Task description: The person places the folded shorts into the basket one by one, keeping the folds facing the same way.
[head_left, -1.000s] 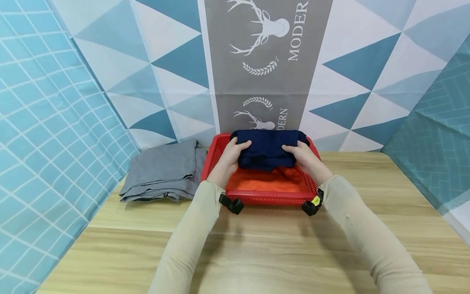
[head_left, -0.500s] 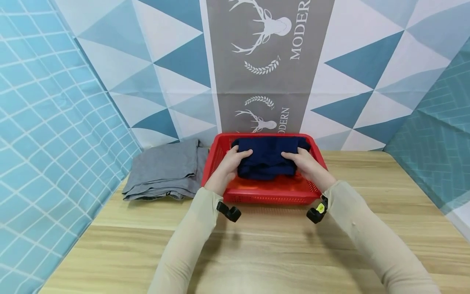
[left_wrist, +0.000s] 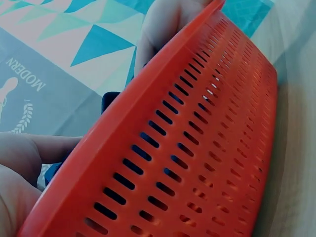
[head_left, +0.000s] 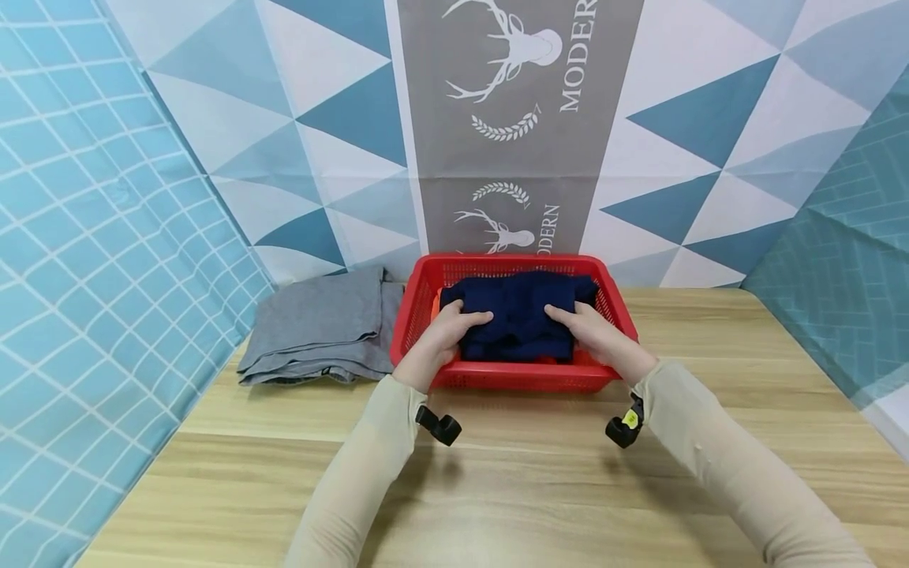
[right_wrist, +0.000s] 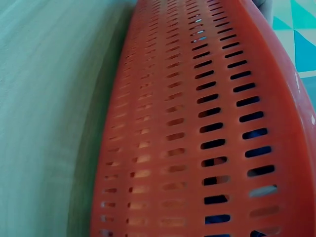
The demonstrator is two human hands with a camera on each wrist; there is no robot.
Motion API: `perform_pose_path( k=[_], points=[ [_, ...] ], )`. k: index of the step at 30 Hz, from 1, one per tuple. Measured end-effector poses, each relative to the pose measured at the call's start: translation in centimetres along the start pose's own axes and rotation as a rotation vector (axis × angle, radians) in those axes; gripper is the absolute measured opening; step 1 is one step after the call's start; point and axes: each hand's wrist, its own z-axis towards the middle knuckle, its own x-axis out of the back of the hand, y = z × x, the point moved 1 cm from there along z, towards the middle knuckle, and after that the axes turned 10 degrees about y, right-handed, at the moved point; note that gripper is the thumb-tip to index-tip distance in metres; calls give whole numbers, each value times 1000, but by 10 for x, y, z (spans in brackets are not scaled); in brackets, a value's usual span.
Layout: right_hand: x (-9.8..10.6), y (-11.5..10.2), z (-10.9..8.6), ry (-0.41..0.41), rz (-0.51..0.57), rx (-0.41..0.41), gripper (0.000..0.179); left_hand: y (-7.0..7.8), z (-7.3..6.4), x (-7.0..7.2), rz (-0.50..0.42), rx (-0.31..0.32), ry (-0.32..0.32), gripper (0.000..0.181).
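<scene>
A folded navy cloth (head_left: 521, 315) lies inside a red plastic basket (head_left: 518, 377), flat and low between its walls. My left hand (head_left: 446, 333) grips the cloth's left side, thumb on top and the other fingers out of sight. On its right side my right hand (head_left: 595, 331) holds the cloth the same way, thumb on top. In the left wrist view the left hand (left_wrist: 22, 168) shows behind the basket's slotted wall (left_wrist: 182, 128), with blue fabric through the slots. The right wrist view is filled by the basket wall (right_wrist: 187, 118), and the right hand is hidden there.
A bit of orange fabric (head_left: 436, 304) shows under the cloth at the basket's left. Left of the basket a folded grey cloth stack (head_left: 319, 323) sits on the wooden table (head_left: 525, 489). A patterned wall covering (head_left: 355, 158) rises close behind.
Both hands have lowered the navy cloth from above the basket's back rim down into the basket and slightly toward the front. It now covers most of the orange fabric.
</scene>
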Motion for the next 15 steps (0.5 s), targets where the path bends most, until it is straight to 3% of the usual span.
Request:
perform_pose_path(
  k=[4,9,15],
  points=[
    [-1,2,-2,0,-34,-16,59,0,-2,2,75,12,0,82],
    [-3,3,-2,-6,-77,-54,57,0,-4,6,244,21,12,83],
    [-1,4,-3,9,-196,-139,67,0,-4,8,482,-35,15,79]
  ],
)
